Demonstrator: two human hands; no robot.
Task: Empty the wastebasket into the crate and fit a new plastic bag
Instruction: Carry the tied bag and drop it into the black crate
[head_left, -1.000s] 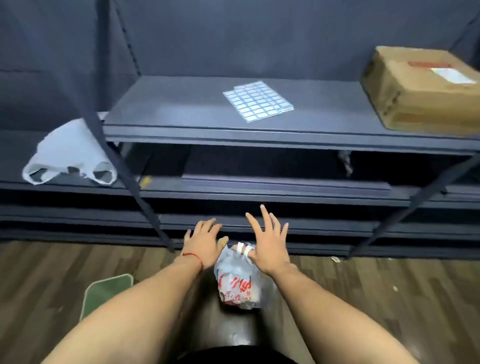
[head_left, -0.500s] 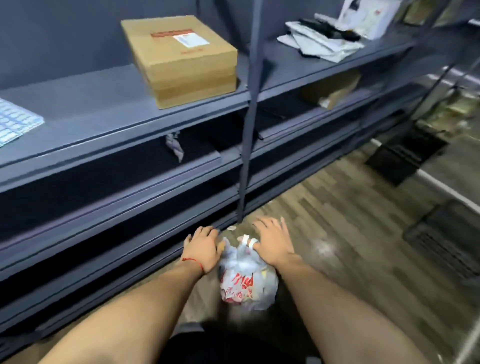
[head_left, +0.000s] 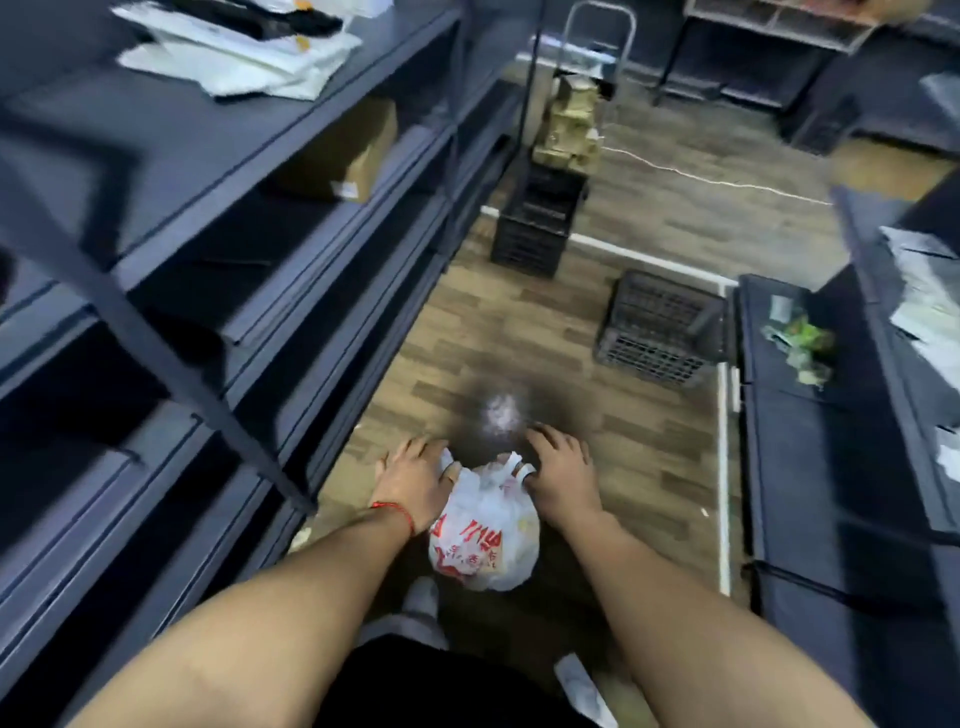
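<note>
A full white plastic bag with red print (head_left: 483, 535) hangs between my hands above the wooden floor. My left hand (head_left: 413, 480) holds one handle loop on its thumb side, and my right hand (head_left: 558, 470) holds the other loop. Both hands are palm down with fingers curled forward. A black slatted crate (head_left: 657, 330) sits on the floor ahead to the right, a good step beyond the bag. A second black crate (head_left: 537, 228) stands farther back, with cardboard boxes stacked on it. No wastebasket is in view.
Dark metal shelving (head_left: 218, 218) runs along the left, holding a cardboard box (head_left: 348, 153) and white packets (head_left: 244, 57). A low dark unit (head_left: 831, 441) with crumpled litter on top lines the right. White floor tape (head_left: 723, 467) runs beside it. My feet show below the bag.
My view has swung right, from facing the shelves to looking down the aisle, and the crates have come into sight. Both hands kept the bag's handles and stayed close together.
</note>
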